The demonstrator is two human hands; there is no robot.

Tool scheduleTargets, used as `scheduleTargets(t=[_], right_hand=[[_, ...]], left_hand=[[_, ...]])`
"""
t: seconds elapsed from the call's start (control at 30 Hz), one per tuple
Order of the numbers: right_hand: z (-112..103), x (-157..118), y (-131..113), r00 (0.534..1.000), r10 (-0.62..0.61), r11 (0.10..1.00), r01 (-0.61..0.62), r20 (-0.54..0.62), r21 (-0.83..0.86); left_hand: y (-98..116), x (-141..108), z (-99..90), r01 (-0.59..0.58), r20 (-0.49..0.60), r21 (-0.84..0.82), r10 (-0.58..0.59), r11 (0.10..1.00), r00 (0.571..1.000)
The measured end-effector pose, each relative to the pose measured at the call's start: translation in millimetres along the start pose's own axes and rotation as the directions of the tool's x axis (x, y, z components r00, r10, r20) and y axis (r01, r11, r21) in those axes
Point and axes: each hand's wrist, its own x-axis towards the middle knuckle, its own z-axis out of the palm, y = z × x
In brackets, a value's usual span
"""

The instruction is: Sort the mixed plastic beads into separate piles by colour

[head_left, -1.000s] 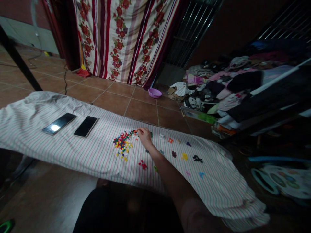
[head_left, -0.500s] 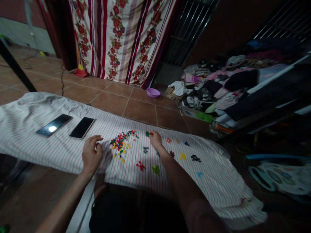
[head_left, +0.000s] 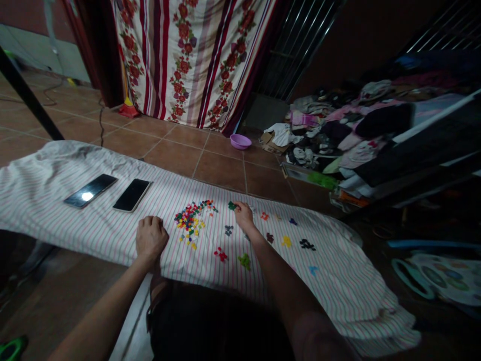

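Across the striped cloth (head_left: pixel 165 193), the mixed-colour pile (head_left: pixel 191 218) lies midway between far and near edges. The left hand (head_left: pixel 151 238), forearm crossing the near edge, is palm-down, fingers curled, grip hidden. The right hand (head_left: pixel 238 208) reaches toward the far edge, fingertips narrowed at dark green pieces (head_left: pixel 231 205); whether holding one, I cannot tell.

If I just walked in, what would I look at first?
Probably the flowery striped curtain hanging at the back. Next, the heap of bright little pieces on the striped cloth, between the left hand and the right hand. Also the purple bowl on the floor.
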Motion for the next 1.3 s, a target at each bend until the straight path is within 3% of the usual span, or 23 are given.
scheduleTargets(t=[0.3,0.5,0.7,0.9,1.0,1.1,1.3], right_hand=[[-2,1,-2,0.999,0.048,0.991,-0.047,-0.007,0.122],[-7,-3,-15,1.0,-0.013,0.993,0.016,-0.024,0.121],[8,-16,-44,0.978,-0.154,0.986,0.141,0.144,0.093],[23,-22,-58,0.959,-0.174,0.985,0.172,0.226,0.027],[23,-21,-55,0.972,-0.128,0.991,0.119,0.198,0.057],[20,-21,-47,0.982,-0.056,0.981,0.021,0.179,0.191],[10,-27,-33,0.957,0.071,0.832,-0.212,0.281,0.512]], left_hand=[[3,-3,-1.4,0.015,-0.017,0.045,-0.014,0.999,1.0],[4,-4,-1.5,0.032,-0.015,0.015,-0.031,0.999,0.999],[5,-5,-2.5,0.044,-0.018,-0.002,-0.044,0.999,0.999],[5,-5,-3.0,0.047,-0.027,0.001,-0.047,0.999,0.999],[4,-5,-2.0,0.038,-0.022,0.016,-0.037,0.999,0.999],[3,-6,-0.4,0.034,-0.02,0.034,-0.033,0.999,0.999],[2,-5,1.6,0.052,-0.029,0.031,-0.051,0.998,0.998]])
